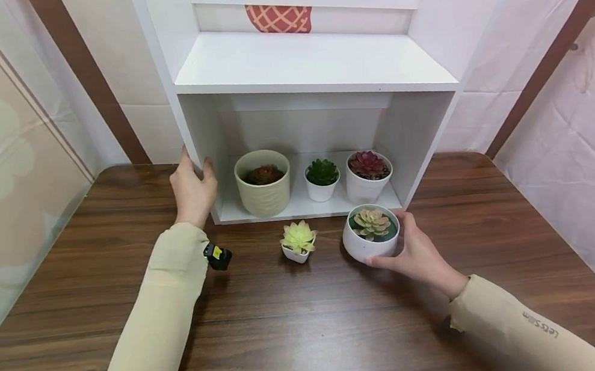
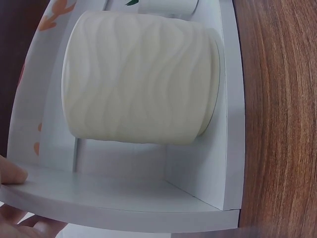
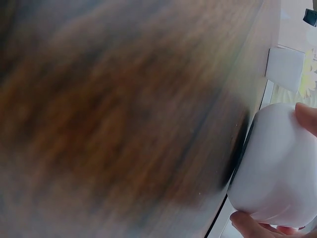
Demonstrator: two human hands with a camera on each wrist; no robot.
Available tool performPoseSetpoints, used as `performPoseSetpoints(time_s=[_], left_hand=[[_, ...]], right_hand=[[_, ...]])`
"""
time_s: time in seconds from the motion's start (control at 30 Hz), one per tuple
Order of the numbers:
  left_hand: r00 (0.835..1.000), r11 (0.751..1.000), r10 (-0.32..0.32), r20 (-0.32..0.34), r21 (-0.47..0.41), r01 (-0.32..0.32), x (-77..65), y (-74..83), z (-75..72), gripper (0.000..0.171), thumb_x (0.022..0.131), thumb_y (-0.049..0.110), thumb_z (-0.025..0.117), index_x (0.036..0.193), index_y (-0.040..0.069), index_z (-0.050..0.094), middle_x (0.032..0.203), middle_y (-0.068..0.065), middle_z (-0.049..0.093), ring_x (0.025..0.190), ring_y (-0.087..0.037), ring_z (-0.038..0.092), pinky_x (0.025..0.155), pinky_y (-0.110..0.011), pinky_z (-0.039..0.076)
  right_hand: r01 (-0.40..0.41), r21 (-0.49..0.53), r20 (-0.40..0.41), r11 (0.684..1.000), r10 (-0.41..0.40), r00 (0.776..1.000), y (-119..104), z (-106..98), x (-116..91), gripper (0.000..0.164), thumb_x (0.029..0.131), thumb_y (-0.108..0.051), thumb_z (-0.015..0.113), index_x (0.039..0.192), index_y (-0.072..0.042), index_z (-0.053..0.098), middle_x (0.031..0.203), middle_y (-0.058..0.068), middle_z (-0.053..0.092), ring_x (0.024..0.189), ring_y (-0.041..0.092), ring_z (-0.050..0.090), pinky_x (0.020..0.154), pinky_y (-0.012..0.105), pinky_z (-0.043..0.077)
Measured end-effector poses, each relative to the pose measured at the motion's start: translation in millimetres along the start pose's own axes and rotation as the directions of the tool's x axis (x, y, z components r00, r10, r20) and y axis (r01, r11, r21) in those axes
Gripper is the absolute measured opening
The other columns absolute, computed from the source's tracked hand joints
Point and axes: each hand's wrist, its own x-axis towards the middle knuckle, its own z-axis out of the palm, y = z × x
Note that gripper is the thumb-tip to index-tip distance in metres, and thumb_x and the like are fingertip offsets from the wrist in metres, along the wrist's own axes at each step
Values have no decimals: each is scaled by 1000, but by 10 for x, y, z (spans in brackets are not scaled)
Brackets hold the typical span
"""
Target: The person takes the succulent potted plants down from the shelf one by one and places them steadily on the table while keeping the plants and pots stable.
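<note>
My left hand (image 1: 193, 188) grips the left side panel of a white shelf unit (image 1: 312, 66), thumb inside and fingers outside. In the left wrist view, part of that hand (image 2: 25, 220) shows at the panel's edge. My right hand (image 1: 419, 254) holds a round white pot with a pale green-pink succulent (image 1: 371, 226), thumb at the front, fingers on the far side. The right wrist view shows this white pot (image 3: 277, 168) close to the tabletop; whether it touches is unclear. A small pot with a yellow-green succulent (image 1: 298, 241) stands on the table to its left.
Inside the lower compartment stand a cream wavy pot (image 1: 264, 192), a small white pot with a dark green succulent (image 1: 322, 180), and a white pot with a red succulent (image 1: 367, 175). The wooden table (image 1: 292, 337) extends around the unit; patterned fabric (image 1: 557, 122) hangs behind.
</note>
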Motion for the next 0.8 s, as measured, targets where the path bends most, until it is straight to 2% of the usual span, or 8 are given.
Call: performPoseSetpoints(time_s=[0.37, 0.8], left_hand=[[998, 999, 46, -46, 20, -45, 31, -11, 13, 42, 98, 9, 48, 138, 0, 44, 131, -29, 55, 123, -41, 52, 100, -55, 43], [998, 999, 37, -41, 21, -36, 15, -9, 13, 42, 98, 9, 47, 138, 0, 43, 132, -28, 54, 124, -41, 51, 101, -55, 42]], right_hand=[[5, -43, 3, 999, -5, 1000, 19, -5, 10, 97, 64, -25, 89, 135, 0, 29, 128, 23, 54, 118, 35, 53, 100, 51, 41], [-11, -49, 28, 999, 12, 1000, 13, -4, -9, 98, 65, -25, 89, 136, 2, 27, 130, 25, 52, 122, 37, 50, 102, 53, 39]])
